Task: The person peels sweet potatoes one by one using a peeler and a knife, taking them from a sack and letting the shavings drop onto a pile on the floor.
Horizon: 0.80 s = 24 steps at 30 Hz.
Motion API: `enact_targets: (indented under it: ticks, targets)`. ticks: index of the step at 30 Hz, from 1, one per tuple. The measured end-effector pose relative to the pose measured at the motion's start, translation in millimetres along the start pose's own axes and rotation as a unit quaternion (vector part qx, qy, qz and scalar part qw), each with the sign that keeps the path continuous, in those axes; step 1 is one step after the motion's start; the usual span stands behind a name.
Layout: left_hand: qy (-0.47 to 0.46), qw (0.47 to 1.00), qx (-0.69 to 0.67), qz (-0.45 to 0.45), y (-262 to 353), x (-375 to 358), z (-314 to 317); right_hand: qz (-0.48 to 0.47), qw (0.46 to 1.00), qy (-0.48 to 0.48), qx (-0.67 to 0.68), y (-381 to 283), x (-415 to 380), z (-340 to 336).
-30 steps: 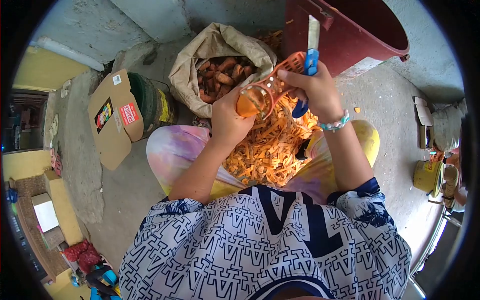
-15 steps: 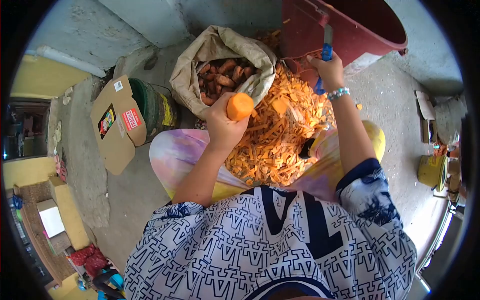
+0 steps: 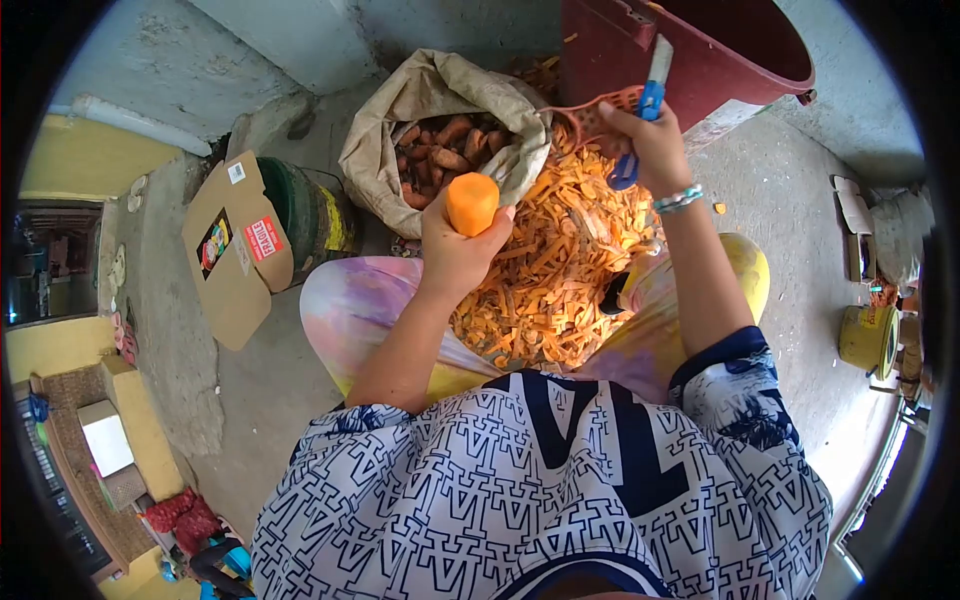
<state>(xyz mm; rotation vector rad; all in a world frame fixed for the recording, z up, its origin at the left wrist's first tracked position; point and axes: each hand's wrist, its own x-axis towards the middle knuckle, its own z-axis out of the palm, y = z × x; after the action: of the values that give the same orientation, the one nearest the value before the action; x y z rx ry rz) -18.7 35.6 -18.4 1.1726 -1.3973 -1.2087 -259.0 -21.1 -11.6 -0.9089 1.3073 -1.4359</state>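
Observation:
My left hand [image 3: 460, 250] is wrapped round a thick peeled carrot [image 3: 472, 203], its flat cut end facing up. In my right hand [image 3: 657, 150] is a blue-handled knife [image 3: 651, 98], its pale blade pointing up in front of the maroon tub. The handle's lower end shows below my fingers. Between my knees spreads a big heap of orange peelings [image 3: 560, 270]. Beyond my left hand stands an open woven sack [image 3: 380, 150] holding several unpeeled carrots [image 3: 450, 160]. A red perforated plastic piece [image 3: 590, 118] shows beside my right fingers, partly hidden by them.
The large maroon tub [image 3: 690, 70] stands at the wall, far right. Left of the sack sit a dark green bucket [image 3: 285, 200] and a flattened cardboard box [image 3: 225, 250]. Off to the right is a yellow container [image 3: 865, 338]; red net bags [image 3: 185, 520] lie lower left.
The carrot in my left hand has tilted and shifted slightly left and up. My right hand has moved a little down, still gripping the knife, showing more of the red perforated piece.

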Motion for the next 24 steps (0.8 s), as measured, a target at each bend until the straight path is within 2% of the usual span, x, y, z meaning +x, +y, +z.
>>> enact_targets:
  ticks: [1,3,4,6,7,8,10,15,17,18,19,20,21,22,24]
  targets:
    - [-0.001,1.0,-0.002,0.002,-1,2,-4,-0.009,1.0,-0.011,-0.006,-3,1,-3]
    - [-0.161,0.971,-0.147,-0.096,-2,5,-10,-0.019,0.999,-0.024,-0.016,-11,-1,-2]
    - [-0.161,0.971,-0.146,-0.095,-2,5,-9,-0.031,0.999,-0.041,-0.01,-12,-4,1]
    - [-0.198,0.891,-0.386,-0.133,7,4,-4,-0.042,0.998,-0.051,0.001,-17,-8,5]
    - [-0.226,0.895,-0.362,-0.129,5,7,-8,-0.04,0.998,-0.043,-0.001,-21,-9,5]
    - [-0.23,0.894,-0.361,-0.131,4,9,-6,-0.039,0.999,-0.036,-0.005,-23,-9,4]
    - [-0.156,0.882,-0.417,-0.158,2,11,-1,-0.049,0.998,-0.023,-0.024,-21,-6,0]
    - [-0.19,0.882,-0.401,-0.158,-9,11,-3,-0.028,0.999,-0.017,0.011,-16,-20,23]
    - [-0.083,0.924,-0.309,-0.208,-2,8,6,-0.054,0.998,-0.044,-0.008,-28,-42,41]
    - [-0.083,0.924,-0.308,-0.209,-1,6,9,-0.069,0.996,-0.045,-0.02,-32,-50,48]
    - [-0.04,0.945,-0.245,-0.213,-1,5,13,-0.069,0.996,-0.044,-0.019,-29,-49,48]
    - [0.003,0.959,-0.181,-0.216,0,4,15,-0.116,0.99,-0.029,-0.078,-24,-47,47]
    - [0.001,0.959,-0.181,-0.216,3,4,15,-0.162,0.977,-0.012,-0.136,-18,-45,47]
    - [-0.023,0.962,-0.178,-0.205,6,4,13,-0.161,0.978,-0.011,-0.135,-13,-33,37]
    - [-0.046,0.964,-0.173,-0.195,8,1,7,-0.159,0.962,0.125,-0.185,-5,7,-4]
